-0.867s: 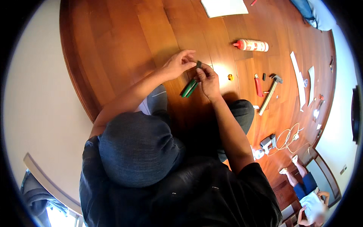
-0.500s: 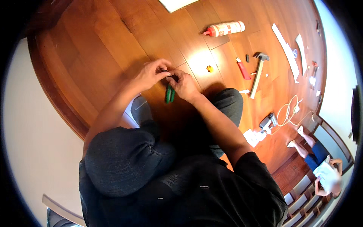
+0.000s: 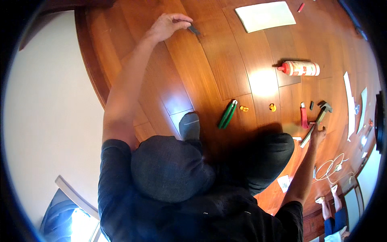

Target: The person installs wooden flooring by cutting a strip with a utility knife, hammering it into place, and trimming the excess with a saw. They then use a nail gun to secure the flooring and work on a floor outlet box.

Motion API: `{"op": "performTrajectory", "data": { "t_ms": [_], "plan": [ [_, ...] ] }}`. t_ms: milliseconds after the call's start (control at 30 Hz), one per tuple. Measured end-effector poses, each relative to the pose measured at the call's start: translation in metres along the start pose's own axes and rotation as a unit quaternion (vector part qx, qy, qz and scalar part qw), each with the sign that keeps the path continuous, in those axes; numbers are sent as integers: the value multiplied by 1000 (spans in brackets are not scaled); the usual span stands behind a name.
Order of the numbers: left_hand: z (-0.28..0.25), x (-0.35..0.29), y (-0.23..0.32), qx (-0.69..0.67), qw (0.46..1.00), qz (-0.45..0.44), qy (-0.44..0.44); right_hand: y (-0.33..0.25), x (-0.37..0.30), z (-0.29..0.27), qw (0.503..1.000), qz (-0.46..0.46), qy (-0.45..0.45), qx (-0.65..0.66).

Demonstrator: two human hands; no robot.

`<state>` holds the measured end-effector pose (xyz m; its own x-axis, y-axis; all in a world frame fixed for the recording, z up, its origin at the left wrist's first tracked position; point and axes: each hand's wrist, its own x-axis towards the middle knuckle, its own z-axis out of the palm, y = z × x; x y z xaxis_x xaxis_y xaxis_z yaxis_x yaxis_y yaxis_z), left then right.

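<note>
My left hand (image 3: 167,27) is stretched out at the far left, its thumb and fingers pinching a small flat dark piece (image 3: 194,30) close over the floor. On the right, my right hand (image 3: 318,133) is closed round the wooden handle of a claw hammer (image 3: 325,107), whose head points away from me. A green utility knife (image 3: 228,114) lies on the floor in front of my foot. Beside it are two small yellow parts, one nearer yellow piece (image 3: 244,108) and another yellow piece (image 3: 272,107). Left of the hammer lie a red-handled cutter (image 3: 304,116) and a short black piece (image 3: 311,105).
A white bottle with a red nozzle (image 3: 302,68) lies beyond the cutters, and a white panel (image 3: 266,16) farther off. White strips (image 3: 350,107) are at the right. A coiled cable (image 3: 330,170) and another person's legs (image 3: 328,207) appear at lower right.
My hands were together at the middle; the left has gone far forward with the dark piece, the right across to the hammer. The green utility knife now lies apart from both.
</note>
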<state>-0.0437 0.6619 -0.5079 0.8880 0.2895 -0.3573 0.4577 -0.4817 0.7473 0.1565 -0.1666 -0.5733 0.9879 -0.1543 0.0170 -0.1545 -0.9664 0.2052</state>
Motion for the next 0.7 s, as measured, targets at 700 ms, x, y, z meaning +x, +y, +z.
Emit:
{"op": "performTrajectory", "data": {
  "t_ms": [700],
  "plan": [
    [-26,41,23,320,902,255,-138,27,-9,-23,970,-53,-82,223]
  ]
}}
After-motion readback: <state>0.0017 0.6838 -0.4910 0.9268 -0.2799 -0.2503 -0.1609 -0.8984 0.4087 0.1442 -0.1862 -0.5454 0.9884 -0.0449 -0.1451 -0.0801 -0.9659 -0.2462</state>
